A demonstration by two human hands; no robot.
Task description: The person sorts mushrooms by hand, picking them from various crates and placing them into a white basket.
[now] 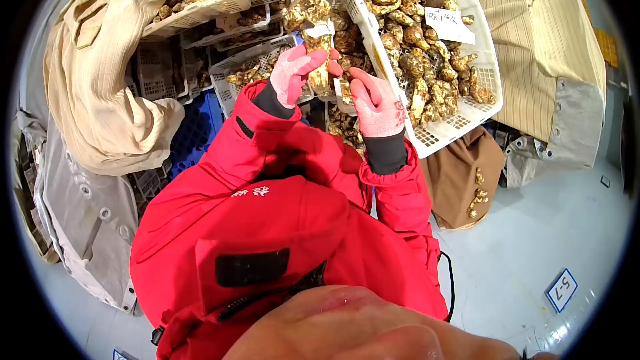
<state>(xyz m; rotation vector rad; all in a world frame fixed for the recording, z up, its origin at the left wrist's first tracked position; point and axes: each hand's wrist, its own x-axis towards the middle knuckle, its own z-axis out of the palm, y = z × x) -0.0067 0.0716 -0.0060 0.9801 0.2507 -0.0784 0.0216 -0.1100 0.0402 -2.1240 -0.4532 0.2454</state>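
Observation:
My left hand (pixel 297 75), in a pink knit glove, is closed around the stem of a large brown-and-cream mushroom (pixel 320 40). The mushroom is upright, its broad cap at the top, with a white strip or patch just below the cap. My right hand (pixel 379 103), also gloved in pink, is just to the right of the stem. Its fingers are bent and apart, and I see nothing in them. A large white basket (pixel 490 70) of similar mushrooms (pixel 417 70) stands beside the right hand, with a handwritten paper slip (pixel 448 25) on them.
More white baskets (pixel 197 19) of mushrooms are stacked at the upper left, near a blue crate (pixel 197 133). Beige cloths (pixel 110 87) drape both sides. Several small mushroom pieces (pixel 480 195) lie on a brown cloth (pixel 453 180). A floor label (pixel 561 290) reads 5-7.

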